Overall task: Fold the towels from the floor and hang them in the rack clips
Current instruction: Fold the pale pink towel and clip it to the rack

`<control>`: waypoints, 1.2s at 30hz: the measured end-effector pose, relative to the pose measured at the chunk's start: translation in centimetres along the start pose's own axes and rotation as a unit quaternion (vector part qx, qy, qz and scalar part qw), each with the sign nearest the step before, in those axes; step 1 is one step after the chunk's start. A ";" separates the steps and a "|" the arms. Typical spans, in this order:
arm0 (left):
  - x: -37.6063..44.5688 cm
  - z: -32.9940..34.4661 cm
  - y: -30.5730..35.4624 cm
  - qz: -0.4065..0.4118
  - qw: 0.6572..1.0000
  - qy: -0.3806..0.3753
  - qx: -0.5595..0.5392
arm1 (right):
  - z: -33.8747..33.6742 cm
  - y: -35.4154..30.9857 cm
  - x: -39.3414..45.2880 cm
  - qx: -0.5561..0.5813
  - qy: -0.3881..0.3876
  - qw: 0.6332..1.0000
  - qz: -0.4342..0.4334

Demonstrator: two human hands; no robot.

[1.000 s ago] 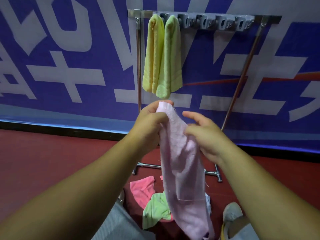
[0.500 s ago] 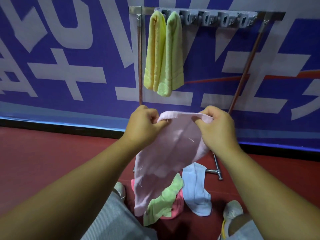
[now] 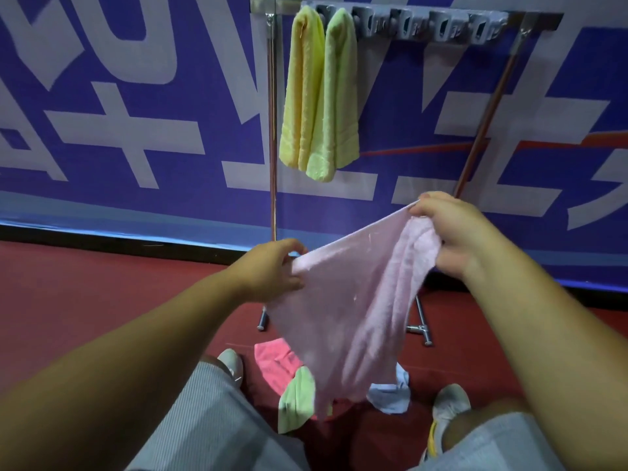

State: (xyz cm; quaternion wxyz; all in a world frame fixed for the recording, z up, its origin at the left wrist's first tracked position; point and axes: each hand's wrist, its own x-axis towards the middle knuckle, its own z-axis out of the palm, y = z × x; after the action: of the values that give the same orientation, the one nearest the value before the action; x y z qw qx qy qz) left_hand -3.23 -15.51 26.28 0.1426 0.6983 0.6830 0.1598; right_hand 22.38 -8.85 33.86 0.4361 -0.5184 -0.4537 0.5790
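Rack (image 3: 272,130) standing against blue banner (image 3: 136,96), yellow towel (image 3: 300,96) and green towel (image 3: 339,96) hanging in clips (image 3: 441,27). Pink towel (image 3: 356,300) stretching mid-air between hands: left hand (image 3: 272,270) and right hand (image 3: 455,232) both pinching its top edge. More towels (image 3: 289,379) lying on floor (image 3: 85,300) below.

Person: both forearms bare, no sleeves in view. Left hand (image 3: 272,270) and right hand (image 3: 452,232) bare, no rings or watch. Grey fine-striped shorts (image 3: 210,426). Grey sneakers (image 3: 448,402), yellow trim on the right one.
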 end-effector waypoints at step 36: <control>1.3 3.2 0.4 -0.309 0.811 0.226 -0.443 | 1.6 5.5 -0.2 -0.215 0.099 0.955 -0.178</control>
State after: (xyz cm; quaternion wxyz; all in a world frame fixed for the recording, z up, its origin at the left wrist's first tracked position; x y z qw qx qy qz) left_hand -1.45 -14.18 23.57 0.3205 0.2557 0.7306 0.5460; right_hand 20.63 -10.31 28.55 0.4528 -0.5657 -0.6067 0.3269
